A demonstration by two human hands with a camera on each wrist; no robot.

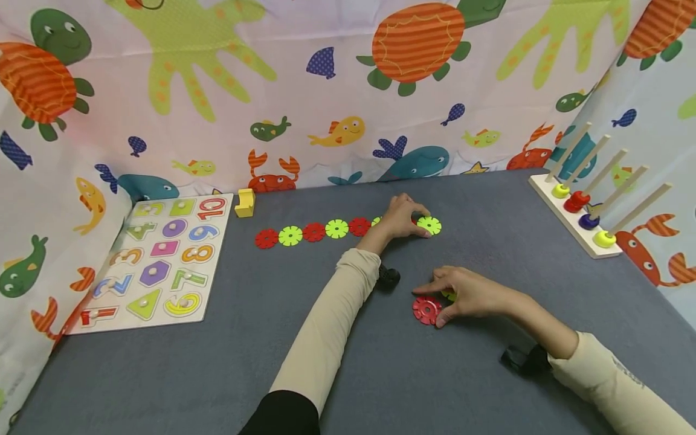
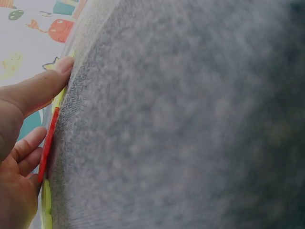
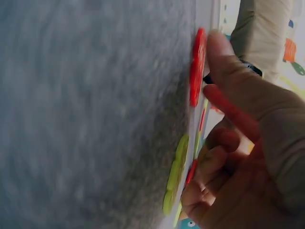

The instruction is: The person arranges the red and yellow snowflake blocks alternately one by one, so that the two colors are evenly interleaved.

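A row of alternating red and green notched discs lies on the grey cloth, with a red disc (image 1: 266, 238) at its left end. At the right end is a green notched disc (image 1: 431, 226); my left hand (image 1: 399, 219) holds it, thumb and index finger at opposite edges. This hand hides part of the row, though a red disc (image 2: 48, 143) shows below its fingers in the left wrist view. Closer to me, my right hand (image 1: 474, 293) grips another red notched disc (image 1: 426, 310) between thumb and index finger. A loose green disc (image 3: 175, 174) lies partly under that hand.
A number and shape puzzle board (image 1: 157, 260) lies at the left, with a yellow block (image 1: 245, 203) beside its top corner. At the right stands a wooden peg rack (image 1: 582, 226) with coloured rings. A printed sea-animal curtain (image 1: 304, 90) borders the table.
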